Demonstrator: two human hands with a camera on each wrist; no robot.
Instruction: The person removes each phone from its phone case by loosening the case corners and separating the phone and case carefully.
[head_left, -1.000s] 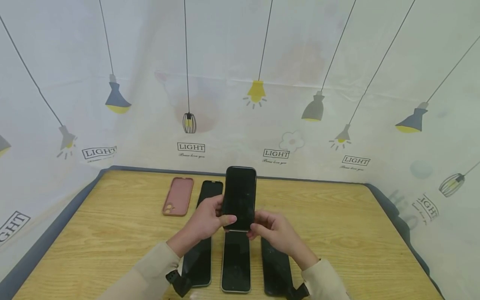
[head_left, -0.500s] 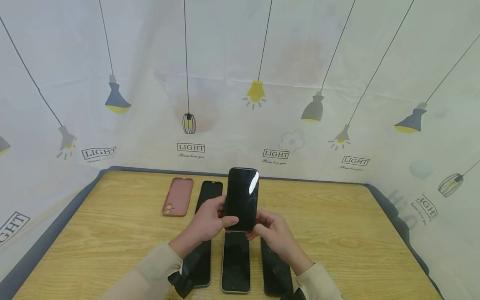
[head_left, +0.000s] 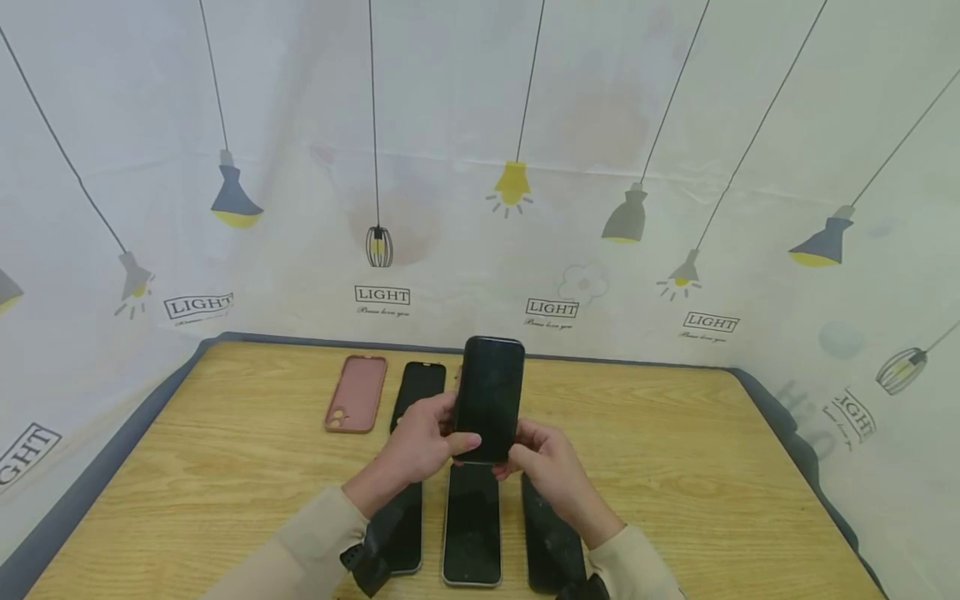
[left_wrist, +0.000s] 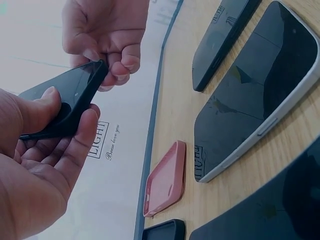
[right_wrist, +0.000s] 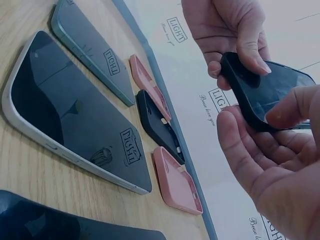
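In the head view a phone [head_left: 491, 392] with a dark screen is held up above the table, tilted toward the camera. The wrist views show a thick black case rim around it. My left hand [head_left: 420, 442] grips its lower left side, the thumb lying on the screen and the fingers behind. At the lower right corner my right hand [head_left: 551, 467] pinches the edge between thumb and fingers; in the right wrist view its thumb presses at the case rim [right_wrist: 252, 119]. The back of the held phone is hidden.
Three phones lie in a row near me: left [head_left: 405, 525], middle [head_left: 472, 529] and right [head_left: 551, 533]. Behind them lie a pink case [head_left: 356, 393], a black case [head_left: 422, 387] and another pink case [right_wrist: 177, 185], mostly hidden in the head view. A printed curtain borders the table.
The held phone has shifted slightly right, with the left hand moving along. A bright reflection crossed its screen half a second ago and is gone now. The right hand keeps its pinch.
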